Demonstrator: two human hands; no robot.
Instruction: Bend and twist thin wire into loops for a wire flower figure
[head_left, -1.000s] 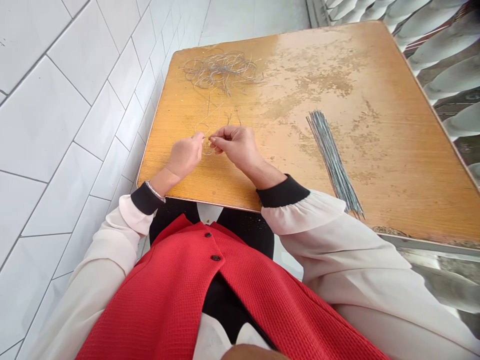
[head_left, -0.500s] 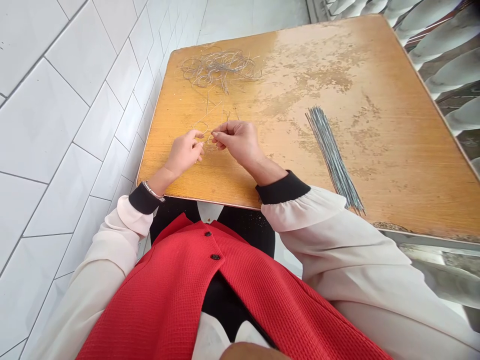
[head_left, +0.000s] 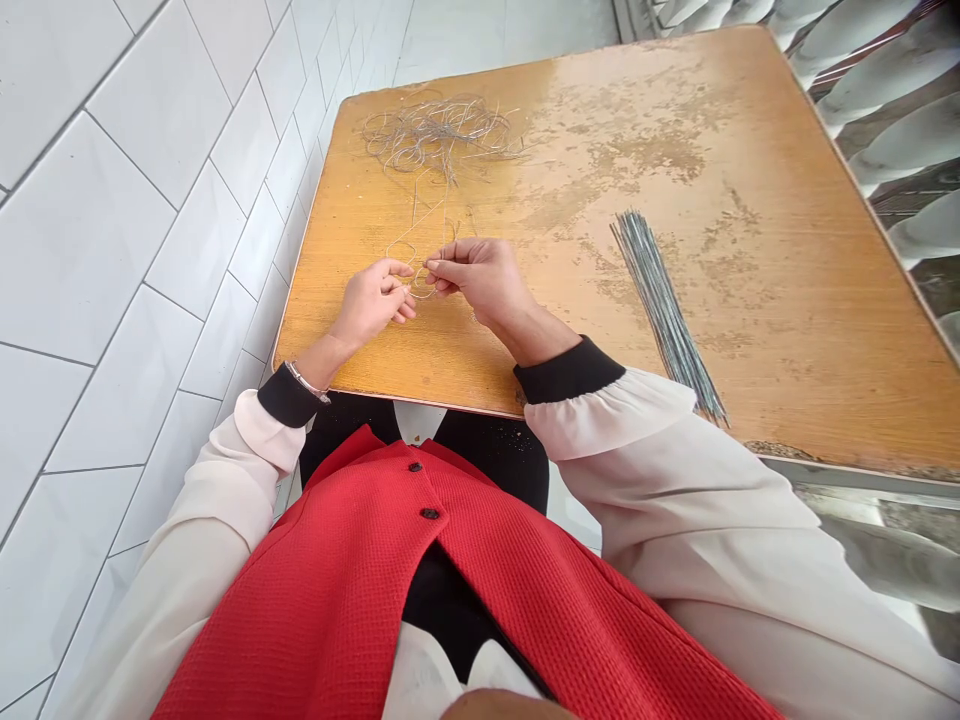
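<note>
Thin, pale wire point(head_left: 428, 295) curls in loops between my two hands over the near left part of the table. My right hand point(head_left: 484, 285) pinches a strand of it between thumb and fingertips. Just left of it, my left hand point(head_left: 373, 302) is closed with fingers curled, and the wire runs to its thumb and forefinger. The fingertips of both hands are close but apart. Beyond them lies a loose tangle of similar wire point(head_left: 439, 132), with a few strands trailing toward my hands.
A bundle of straight grey wire rods point(head_left: 667, 310) lies on the worn wooden table point(head_left: 570, 290) to the right. A white tiled wall point(head_left: 90, 260) rises close on the left. Along the right stands a row of pale balusters point(head_left: 892, 150).
My right hand has shifted slightly to the right and the wire loop between the hands shows wider. My left hand stays almost in place.
</note>
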